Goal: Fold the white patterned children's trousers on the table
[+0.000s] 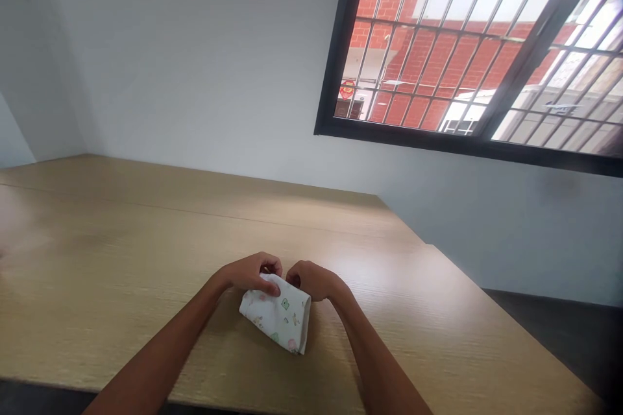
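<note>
A white cloth piece (pixel 280 314) with small green, pink and tan prints is folded into a compact shape over the wooden table. What kind of article it is cannot be made out. My left hand (pixel 256 272) grips its upper left edge, the thumb lying on the printed face and the fingers curled behind. At the upper right corner, my right hand (pixel 314 279) is closed, its curled fingers against the cloth's far edge. That hand's fingertips are partly hidden. An open-looking fold runs down the cloth's right side.
The light wooden table (pixel 146 233) reaches back to a pale wall (pixel 204 65), with a seam across it. Its right edge slants down toward the lower right, with dark floor (pixel 545 331) beyond. A barred window (pixel 438 45) is at the upper right.
</note>
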Available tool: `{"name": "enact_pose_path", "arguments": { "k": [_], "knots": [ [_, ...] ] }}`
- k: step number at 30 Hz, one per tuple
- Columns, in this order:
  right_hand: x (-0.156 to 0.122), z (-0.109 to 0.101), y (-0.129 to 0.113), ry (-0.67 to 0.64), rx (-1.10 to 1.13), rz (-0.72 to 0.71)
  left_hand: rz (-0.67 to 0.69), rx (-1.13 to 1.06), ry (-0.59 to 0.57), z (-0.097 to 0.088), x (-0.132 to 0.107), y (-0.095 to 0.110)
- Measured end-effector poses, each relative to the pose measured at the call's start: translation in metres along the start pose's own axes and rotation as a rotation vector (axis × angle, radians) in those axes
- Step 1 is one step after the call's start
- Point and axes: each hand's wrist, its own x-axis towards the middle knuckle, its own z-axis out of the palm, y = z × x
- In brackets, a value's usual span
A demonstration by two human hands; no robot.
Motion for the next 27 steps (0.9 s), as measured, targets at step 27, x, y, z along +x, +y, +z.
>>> {"name": "enact_pose_path", "arguments": {
  "k": [27],
  "knots": [
    [0.013, 0.019, -0.003, 0.037, -0.034, -0.191, -0.084, -0.294, 0.105, 0.0, 0.004, -0.006]
  ]
}}
